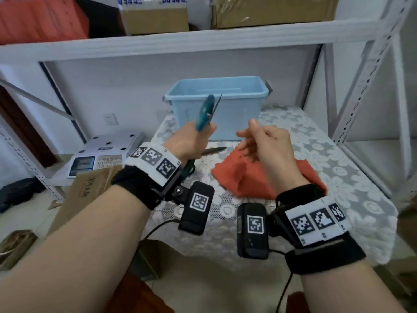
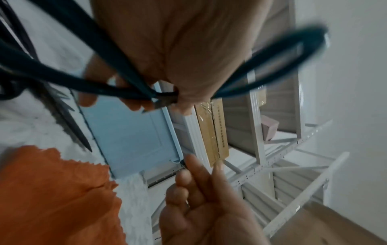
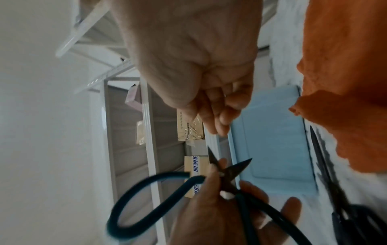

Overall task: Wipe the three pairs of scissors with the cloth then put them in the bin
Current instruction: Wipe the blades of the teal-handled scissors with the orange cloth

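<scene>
Teal-handled scissors [image 1: 206, 114] stand nearly upright in the person's left hand [image 1: 191, 141], its fingers wrapped round the handles near the pivot, the short dark blades a little apart and pointing up in front of the bin [image 1: 237, 105]. From the right wrist view the blades form a small V above that fist. The right hand [image 1: 264, 143] hangs just beside it, holding nothing, fingers loosely curled and the thumb raised, above the cloth [image 1: 243, 177].

That orange cloth lies crumpled on the lace-covered desk [image 1: 338, 177], just in front of the pale blue bin, which stands at the back of the desk. A second pair of scissors [image 1: 213, 150], dark and shut, lies flat on the lace between the cloth and the bin, its tip pointing right and its handles hidden under the left wrist. I cannot tell where a third pair is.

A grey weighing scale [image 1: 101, 154] sits on a lower shelf off to the left.
</scene>
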